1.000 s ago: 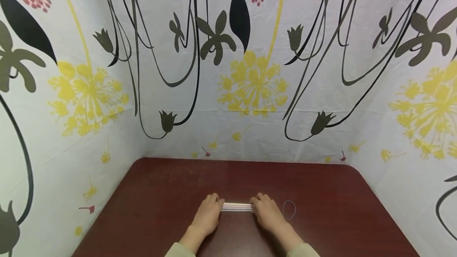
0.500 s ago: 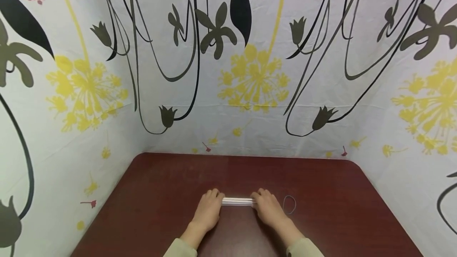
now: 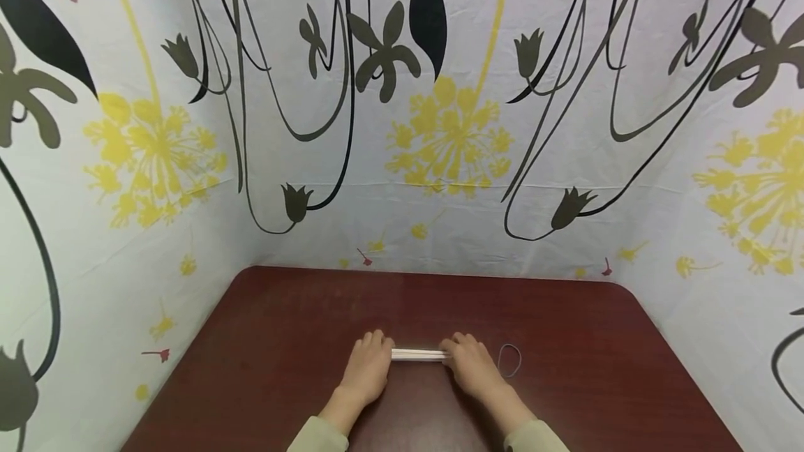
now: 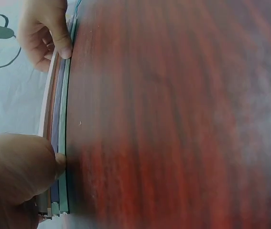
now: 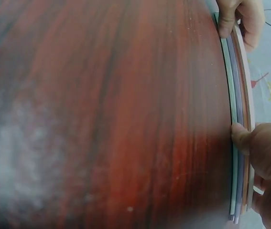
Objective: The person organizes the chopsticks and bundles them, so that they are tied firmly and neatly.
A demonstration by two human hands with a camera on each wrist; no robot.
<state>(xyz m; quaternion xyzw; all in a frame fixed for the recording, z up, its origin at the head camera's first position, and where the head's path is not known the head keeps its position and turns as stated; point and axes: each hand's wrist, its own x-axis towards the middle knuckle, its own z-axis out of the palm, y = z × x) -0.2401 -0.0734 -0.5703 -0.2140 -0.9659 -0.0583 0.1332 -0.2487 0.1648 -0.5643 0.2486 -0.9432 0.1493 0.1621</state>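
A row of long thin sticks (image 3: 417, 355) lies crosswise between my hands, near the middle of the table. Close up in the left wrist view, the sticks (image 4: 62, 109) are green, purple, brownish and white, side by side. My left hand (image 3: 367, 368) grips their left end, with its thumb on the near side. The right hand (image 3: 471, 367) holds the other end the same way, its thumb (image 5: 240, 136) against the green stick. The fingers behind the row are mostly hidden. Just right of the right hand lies a thin greyish loop (image 3: 520, 357), like a rubber band.
The dark red wooden table (image 3: 301, 319) has rounded far corners. A white cloth (image 3: 452, 250) printed with flowers hangs around its back and sides. Light-coloured sleeves (image 3: 320, 434) cover my forearms.
Both hands keep hold of the sticks in about the same place. The head view has tilted slightly downward, and the row of sticks looks a little narrower. The loop lies still.
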